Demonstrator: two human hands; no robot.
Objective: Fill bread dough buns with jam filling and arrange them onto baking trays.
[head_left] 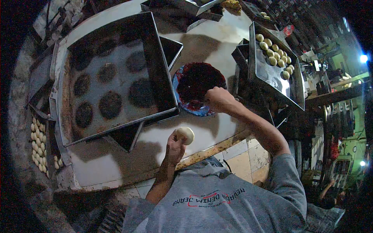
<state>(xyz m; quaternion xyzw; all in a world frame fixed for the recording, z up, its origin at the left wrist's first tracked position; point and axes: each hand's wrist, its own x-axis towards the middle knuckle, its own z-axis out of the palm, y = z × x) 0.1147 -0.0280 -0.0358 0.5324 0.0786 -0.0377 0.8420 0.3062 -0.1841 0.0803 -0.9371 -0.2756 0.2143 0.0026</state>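
Note:
A pale round piece of dough (185, 136) rests in the fingers of my left hand (177, 146), held up over the front part of the white table. To the right and farther off, my right hand (218, 99) is closed at the near right rim of a blue bowl (202, 112). Dark red, jam-like filling (198, 79) coats the inside of that bowl. Whatever the right fingers grip, if anything, is hidden from this angle.
Left of the bowl, a large baking tray (108, 85) with dark round marks lies on stacked trays. At the right, a tilted tray (268, 73) carries several dough balls (278, 54). More dough balls (38, 145) sit low at the far left. The table's edge (210, 149) runs before me.

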